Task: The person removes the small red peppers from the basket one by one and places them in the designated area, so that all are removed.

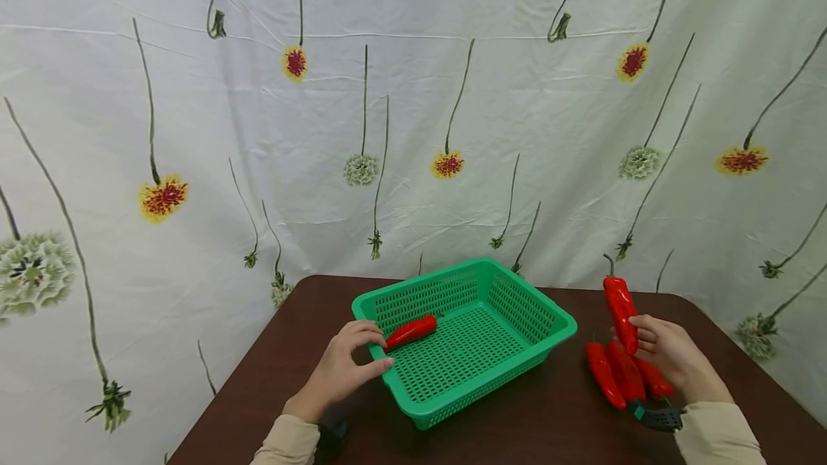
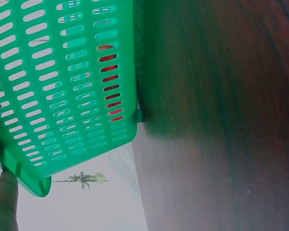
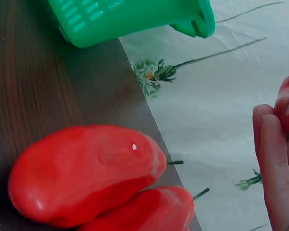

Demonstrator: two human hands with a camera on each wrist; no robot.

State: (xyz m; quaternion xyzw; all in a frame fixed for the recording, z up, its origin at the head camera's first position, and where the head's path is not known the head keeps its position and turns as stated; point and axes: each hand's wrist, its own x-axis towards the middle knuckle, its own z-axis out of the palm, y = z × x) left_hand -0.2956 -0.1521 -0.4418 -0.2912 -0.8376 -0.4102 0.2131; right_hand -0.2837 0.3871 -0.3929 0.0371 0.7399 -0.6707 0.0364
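My left hand [image 1: 349,359] grips the left rim of a green plastic basket [image 1: 452,415], fingers over the edge and thumb along it. Inside the basket, close to those fingers, lies a red pepper [image 1: 413,331]; red shows through the slots in the left wrist view. My right hand [image 1: 672,351] pinches another red pepper [image 1: 620,307], lifted above the table with its stem pointing up. Below that hand is a small pile of red peppers [image 1: 604,375]. Two of them show large in the right wrist view, the nearer pepper [image 3: 86,173] lying on the table.
The dark brown table [image 1: 258,386] carries the basket and the pile. A white curtain [image 1: 413,235] printed with flowers hangs behind the table's far edge. A black band [image 1: 660,418] is on my right wrist.
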